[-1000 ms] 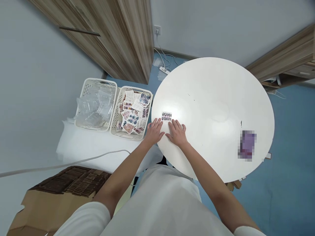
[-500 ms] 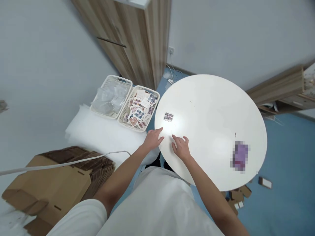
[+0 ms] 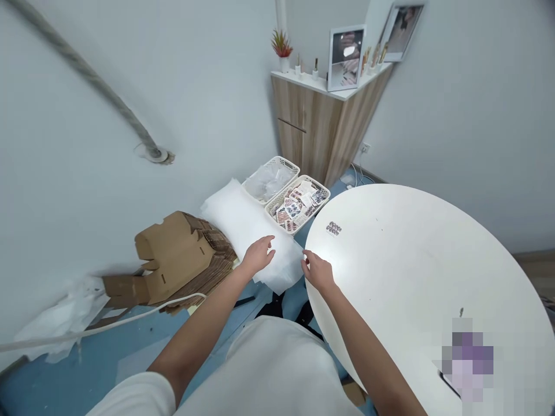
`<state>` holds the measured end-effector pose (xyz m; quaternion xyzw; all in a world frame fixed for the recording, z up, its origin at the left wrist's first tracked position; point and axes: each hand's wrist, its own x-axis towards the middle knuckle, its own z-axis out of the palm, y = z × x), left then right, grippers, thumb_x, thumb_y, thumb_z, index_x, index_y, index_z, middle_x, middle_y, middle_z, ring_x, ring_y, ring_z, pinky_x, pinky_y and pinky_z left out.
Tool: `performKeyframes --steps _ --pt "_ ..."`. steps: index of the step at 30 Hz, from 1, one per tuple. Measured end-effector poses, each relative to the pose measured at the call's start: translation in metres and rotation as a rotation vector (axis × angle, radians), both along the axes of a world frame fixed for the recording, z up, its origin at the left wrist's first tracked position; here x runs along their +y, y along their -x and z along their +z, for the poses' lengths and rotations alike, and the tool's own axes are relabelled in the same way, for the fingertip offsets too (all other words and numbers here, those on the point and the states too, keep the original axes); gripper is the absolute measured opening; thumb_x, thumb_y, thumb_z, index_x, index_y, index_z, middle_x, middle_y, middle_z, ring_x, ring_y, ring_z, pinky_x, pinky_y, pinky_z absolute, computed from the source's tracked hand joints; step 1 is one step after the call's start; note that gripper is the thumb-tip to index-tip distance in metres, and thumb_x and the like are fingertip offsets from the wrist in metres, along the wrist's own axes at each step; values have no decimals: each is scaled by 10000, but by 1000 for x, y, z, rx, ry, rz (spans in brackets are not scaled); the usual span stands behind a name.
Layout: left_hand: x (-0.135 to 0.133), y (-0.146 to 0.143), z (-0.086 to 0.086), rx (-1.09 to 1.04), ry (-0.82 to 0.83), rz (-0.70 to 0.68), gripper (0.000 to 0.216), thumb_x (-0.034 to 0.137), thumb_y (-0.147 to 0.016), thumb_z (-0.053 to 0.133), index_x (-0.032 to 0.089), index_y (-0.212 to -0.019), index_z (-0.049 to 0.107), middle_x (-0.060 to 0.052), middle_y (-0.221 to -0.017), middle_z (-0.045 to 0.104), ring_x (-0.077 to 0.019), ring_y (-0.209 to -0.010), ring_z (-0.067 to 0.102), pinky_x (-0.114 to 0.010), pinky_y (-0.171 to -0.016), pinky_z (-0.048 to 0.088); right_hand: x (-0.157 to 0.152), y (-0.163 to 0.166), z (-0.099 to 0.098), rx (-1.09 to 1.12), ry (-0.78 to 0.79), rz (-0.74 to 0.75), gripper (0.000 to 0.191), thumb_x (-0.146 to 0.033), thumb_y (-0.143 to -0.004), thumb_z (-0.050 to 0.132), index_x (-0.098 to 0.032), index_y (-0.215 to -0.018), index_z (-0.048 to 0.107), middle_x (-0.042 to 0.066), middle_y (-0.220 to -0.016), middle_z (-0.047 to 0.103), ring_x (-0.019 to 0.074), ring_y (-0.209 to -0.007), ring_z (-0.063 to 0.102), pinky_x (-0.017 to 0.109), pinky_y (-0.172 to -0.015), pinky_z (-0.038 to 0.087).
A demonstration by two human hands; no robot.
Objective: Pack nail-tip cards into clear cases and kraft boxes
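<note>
Both hands were off the card. Left hand (image 3: 259,255): palm down over the near part of the stack of white sheets (image 3: 243,216), thumb and forefinger apart, fingers loosely bent, nothing seen in its grasp. Contact with the sheets could not be told. Right hand (image 3: 319,270): at the left edge of the tabletop (image 3: 416,260), fingers half curled, a gap between thumb and forefinger, nothing visible held. Its fingertips lay by the right corner of the stack; touching or just apart, could not be told.

Card (image 3: 333,228) with two rows of dark oval pieces: flat on the tabletop, a little in from the far part of the left edge, beyond the right hand and apart from it.

Beyond the stack, two white baskets side by side. The right-hand basket (image 3: 272,210), close to the tabletop's left edge, held a heap of similar cards (image 3: 295,208), faces in mixed directions. The left-hand basket (image 3: 291,164) held clear plastic bags (image 3: 269,180).

Left of the stack: flattened brown cardboard boxes (image 3: 182,254), piled. Near the tabletop's right side, a purple item (image 3: 472,352), pixelated, details unreadable. Behind the baskets, a wood-grain cabinet (image 3: 310,124); on its top, a potted plant (image 3: 282,46) at the left corner and a picture frame (image 3: 346,58) near the front corner.
</note>
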<state>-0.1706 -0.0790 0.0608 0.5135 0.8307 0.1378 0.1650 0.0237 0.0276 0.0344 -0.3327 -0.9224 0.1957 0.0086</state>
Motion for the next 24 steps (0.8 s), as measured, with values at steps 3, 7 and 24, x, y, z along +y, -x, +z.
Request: performKeyframes --steps 3,7,24 --pt "-13 14 5 0 1 40 424 270 -768 483 172 -1180 467 -65 -941 615 -204 -874 580 -321 -750 451 0 15 9 26 -33 48 307 -306 -854 354 -255 -1116 507 33 -926 653 155 -721 611 237 -545 380" --pt "-26 34 6 -20 -51 40 413 286 -763 494 173 -1160 488 -72 -960 621 -211 -865 589 -333 -755 455 5 51 18 102 -67 53 247 -283 -837 388 -258 -1004 568 27 -878 666 168 -728 610 244 -545 377" --pt "25 192 -13 -152 -124 158 480 315 -747 556 118 -1175 465 -143 -1161 529 -243 -1049 528 -373 -906 410 44 228 4 306 243 -61 246 -217 -762 482 -184 -993 560 27 -834 654 134 -674 592 261 -676 442"
